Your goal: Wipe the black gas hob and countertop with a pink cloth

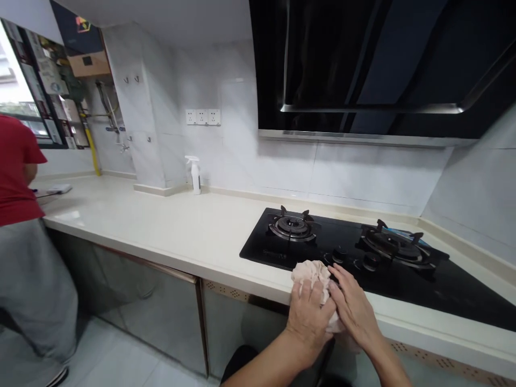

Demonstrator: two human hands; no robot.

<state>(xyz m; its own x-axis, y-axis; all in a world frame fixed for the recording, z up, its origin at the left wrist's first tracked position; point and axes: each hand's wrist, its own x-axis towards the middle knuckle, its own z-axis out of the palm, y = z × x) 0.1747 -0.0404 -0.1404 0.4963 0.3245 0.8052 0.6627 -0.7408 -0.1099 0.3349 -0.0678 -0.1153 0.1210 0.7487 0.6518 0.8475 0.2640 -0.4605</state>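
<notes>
- Clutching crumpled cloth (pixel 311 271): left hand (pixel 308 317), fingers curled over it.
- Right hand (pixel 355 306): fingers touching cloth's right side; closure not discernible.
- Black hob (pixel 332 230): just beyond the grip.

Around the counter (pixel 169 226) are two hands (pixel 308 317) and one cloth (pixel 310 272) at the front edge, one cooktop (pixel 342 236), two burners (pixel 293 227), two knobs (pixel 337 252), one spray bottle (pixel 195 176), three sockets (pixel 202 117), four hooks (pixel 137 79) and one range hood (pixel 363 70).

White spray bottle (pixel 195 178) stands below 3 sockets (pixel 203 117). Person (pixel 32 247) w/ red T-shirt (pixel 16 169) is far L. Blk range hood (pixel 374 64) hangs upper R.
</notes>
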